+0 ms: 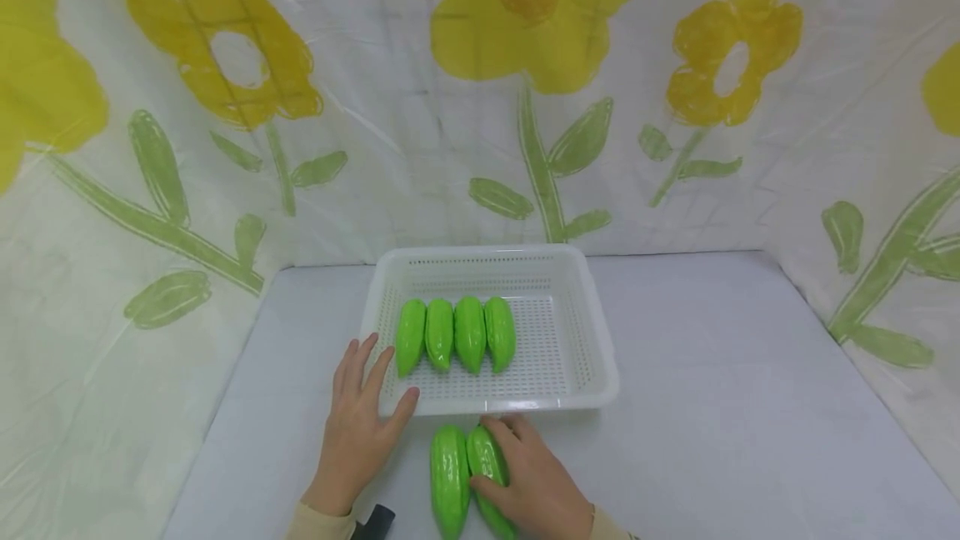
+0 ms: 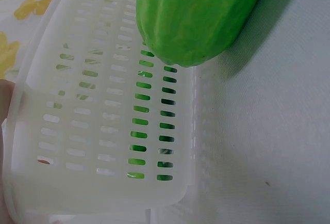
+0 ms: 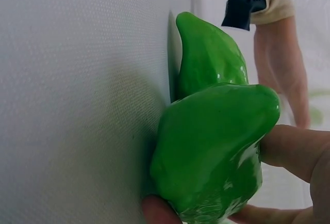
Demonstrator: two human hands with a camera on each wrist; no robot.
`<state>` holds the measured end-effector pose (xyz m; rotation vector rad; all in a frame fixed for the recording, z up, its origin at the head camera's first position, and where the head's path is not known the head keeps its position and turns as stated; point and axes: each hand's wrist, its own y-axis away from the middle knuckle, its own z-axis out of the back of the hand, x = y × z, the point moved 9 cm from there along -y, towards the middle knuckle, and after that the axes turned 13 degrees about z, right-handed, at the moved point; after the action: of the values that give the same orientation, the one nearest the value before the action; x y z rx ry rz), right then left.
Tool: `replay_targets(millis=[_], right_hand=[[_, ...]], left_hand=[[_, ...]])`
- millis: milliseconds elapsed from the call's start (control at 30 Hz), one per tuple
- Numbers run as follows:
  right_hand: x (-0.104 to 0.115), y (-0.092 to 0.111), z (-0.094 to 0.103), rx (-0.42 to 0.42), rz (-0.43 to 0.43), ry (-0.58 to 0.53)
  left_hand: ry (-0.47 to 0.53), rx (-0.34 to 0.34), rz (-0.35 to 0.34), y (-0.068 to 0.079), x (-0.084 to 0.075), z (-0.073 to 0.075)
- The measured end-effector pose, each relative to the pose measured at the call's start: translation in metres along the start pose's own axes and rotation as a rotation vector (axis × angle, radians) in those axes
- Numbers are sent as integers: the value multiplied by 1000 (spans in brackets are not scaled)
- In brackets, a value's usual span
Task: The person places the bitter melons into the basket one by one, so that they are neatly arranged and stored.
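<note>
My right hand [image 1: 536,473] grips a glossy green, ridged vegetable [image 1: 487,452] with tapering ends, thumb on one side and fingers over the far end. In the right wrist view this vegetable [image 3: 211,152] is large, close over the white table surface. A second one like it [image 1: 449,473] lies just left of it. My left hand [image 1: 360,432] is at the near left corner of a white perforated basket [image 1: 487,407], fingers spread and fairly straight along the rim. Inside the basket several matching green vegetables [image 1: 470,336] stand side by side in a row, towards the left.
The basket sits at the back of a white-covered table [image 1: 712,407]. Behind and on both sides hangs a pale curtain [image 1: 420,165] painted with yellow flowers. A black strap device [image 1: 375,521] is on the left wrist.
</note>
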<state>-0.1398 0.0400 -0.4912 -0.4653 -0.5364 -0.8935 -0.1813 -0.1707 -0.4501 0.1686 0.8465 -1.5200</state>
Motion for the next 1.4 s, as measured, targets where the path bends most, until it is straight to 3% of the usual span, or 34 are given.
replay_targets(millis=[600, 833, 1133, 1400], right_hand=[[-3, 2, 2, 36, -19, -53], [11, 6, 12, 45, 1, -46], [31, 10, 30, 84, -1, -153], [40, 11, 44, 34, 49, -137]], left_hand=[[6, -16, -12, 0, -3, 2], [8, -14, -13, 0, -3, 2], [2, -12, -9, -1, -2, 1], [5, -26, -25, 0, -4, 3]])
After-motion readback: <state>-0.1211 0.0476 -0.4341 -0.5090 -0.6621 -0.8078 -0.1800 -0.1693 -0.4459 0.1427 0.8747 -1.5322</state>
